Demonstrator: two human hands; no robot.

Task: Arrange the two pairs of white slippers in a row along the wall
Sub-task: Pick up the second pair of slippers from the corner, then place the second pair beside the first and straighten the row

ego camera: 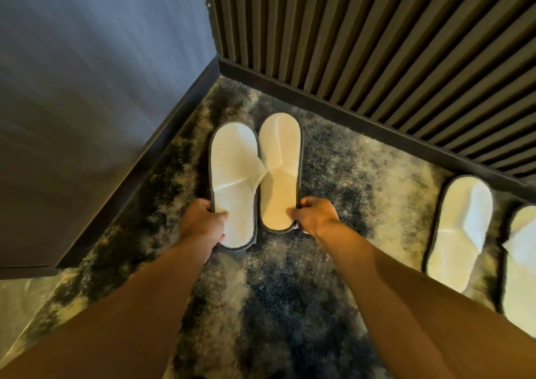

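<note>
Left hand (203, 222) pinching heel of left slipper (233, 175), right hand (314, 216) gripping heel of right slipper (280, 164), near carpet (290, 291) corner by slatted wall (377, 45). Second pair (461, 233) well apart rightward, seemingly aligned. Light, floppy, thin-soled; best taken by heel rims.

No legible text, label, brand, number or sign observed in the head view. The white slippers (235, 175), the mottled carpet (290, 291), the slatted wall panel (377, 45) and the plain grey wall (87, 74) all show unmarked surfaces.
</note>
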